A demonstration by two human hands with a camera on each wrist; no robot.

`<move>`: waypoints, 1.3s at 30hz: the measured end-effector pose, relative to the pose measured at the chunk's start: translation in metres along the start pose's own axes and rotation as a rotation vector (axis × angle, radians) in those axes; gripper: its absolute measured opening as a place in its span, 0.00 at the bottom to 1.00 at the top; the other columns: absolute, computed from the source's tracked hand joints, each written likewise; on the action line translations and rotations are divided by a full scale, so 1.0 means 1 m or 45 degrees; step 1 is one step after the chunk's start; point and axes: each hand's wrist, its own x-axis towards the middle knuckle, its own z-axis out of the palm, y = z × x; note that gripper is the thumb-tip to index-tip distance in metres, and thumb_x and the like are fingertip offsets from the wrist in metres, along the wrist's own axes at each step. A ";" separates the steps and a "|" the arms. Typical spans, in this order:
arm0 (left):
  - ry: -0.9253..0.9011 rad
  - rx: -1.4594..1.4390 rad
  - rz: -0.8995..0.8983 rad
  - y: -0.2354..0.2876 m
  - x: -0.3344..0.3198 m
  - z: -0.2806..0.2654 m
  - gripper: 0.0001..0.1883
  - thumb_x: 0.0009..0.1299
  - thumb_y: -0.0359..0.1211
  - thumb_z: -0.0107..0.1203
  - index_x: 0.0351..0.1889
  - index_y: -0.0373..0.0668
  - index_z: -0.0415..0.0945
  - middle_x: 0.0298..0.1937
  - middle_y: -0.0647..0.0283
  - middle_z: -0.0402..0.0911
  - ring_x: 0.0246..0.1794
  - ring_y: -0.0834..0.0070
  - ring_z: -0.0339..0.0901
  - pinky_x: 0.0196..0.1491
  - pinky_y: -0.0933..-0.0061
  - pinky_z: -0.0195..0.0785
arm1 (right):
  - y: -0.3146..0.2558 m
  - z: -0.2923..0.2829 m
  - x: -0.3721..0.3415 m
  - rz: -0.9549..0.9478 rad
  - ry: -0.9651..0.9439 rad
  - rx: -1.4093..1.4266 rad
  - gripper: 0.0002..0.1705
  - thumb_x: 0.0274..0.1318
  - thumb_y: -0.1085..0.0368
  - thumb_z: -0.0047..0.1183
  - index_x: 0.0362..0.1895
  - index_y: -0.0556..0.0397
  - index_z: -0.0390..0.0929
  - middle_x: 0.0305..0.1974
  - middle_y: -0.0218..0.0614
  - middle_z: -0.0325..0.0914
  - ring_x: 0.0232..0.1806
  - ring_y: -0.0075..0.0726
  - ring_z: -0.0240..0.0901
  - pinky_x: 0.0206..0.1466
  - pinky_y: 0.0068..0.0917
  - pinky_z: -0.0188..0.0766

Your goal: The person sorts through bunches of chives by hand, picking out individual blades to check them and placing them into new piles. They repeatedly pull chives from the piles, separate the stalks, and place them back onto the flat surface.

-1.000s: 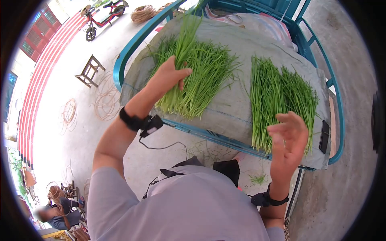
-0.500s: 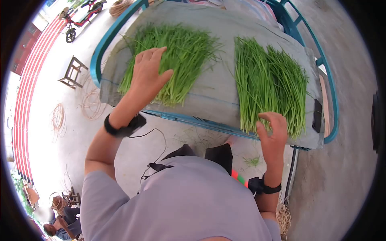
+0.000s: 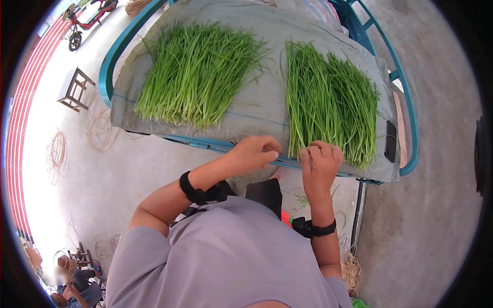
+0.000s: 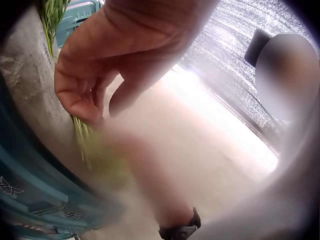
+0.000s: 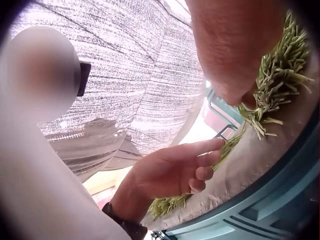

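Two spreads of green chives lie on a grey sheet [image 3: 267, 95] over a blue cart bed: a left pile [image 3: 195, 74] and a right pile [image 3: 334, 97], cut ends towards the person. My left hand [image 3: 251, 155] hovers at the cart's front edge between the piles, fingers loosely bent; nothing shows in them in the right wrist view. Beside it, my right hand [image 3: 321, 167] has its bent fingertips at the cut ends of the right pile. In the right wrist view those fingertips overlap the stalks, and I cannot tell whether they pinch any.
A black phone [image 3: 391, 141] lies on the sheet right of the chives. Blue rails [image 3: 107, 77] bound the cart. On the floor to the left stand a wooden stool [image 3: 77, 90] and a scooter [image 3: 87, 23]. A seated person [image 3: 84, 290] is at lower left.
My left hand let go of a bunch of chives on the left pile, then drew back and right to the front edge. My right hand stayed by the right pile, its fingers drawing closer together.
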 end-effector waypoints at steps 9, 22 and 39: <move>0.235 -0.051 0.176 0.002 0.004 0.019 0.12 0.69 0.31 0.52 0.47 0.35 0.74 0.32 0.67 0.76 0.28 0.83 0.70 0.33 0.79 0.66 | 0.005 -0.013 -0.004 0.164 0.113 0.070 0.07 0.56 0.62 0.52 0.34 0.52 0.77 0.42 0.31 0.77 0.47 0.43 0.65 0.58 0.45 0.53; 0.554 0.769 0.980 0.011 0.052 0.043 0.16 0.60 0.25 0.57 0.48 0.45 0.77 0.48 0.62 0.78 0.43 0.62 0.72 0.44 0.68 0.70 | 0.008 -0.028 0.013 -0.181 0.100 0.136 0.06 0.49 0.69 0.56 0.35 0.52 0.76 0.39 0.32 0.77 0.46 0.43 0.70 0.61 0.48 0.56; 0.230 -0.084 0.676 0.099 0.070 0.038 0.11 0.75 0.33 0.47 0.44 0.34 0.75 0.39 0.65 0.79 0.42 0.79 0.74 0.48 0.76 0.67 | 0.012 -0.071 0.090 0.161 0.355 0.882 0.06 0.55 0.69 0.55 0.37 0.54 0.79 0.36 0.36 0.77 0.39 0.37 0.72 0.48 0.31 0.65</move>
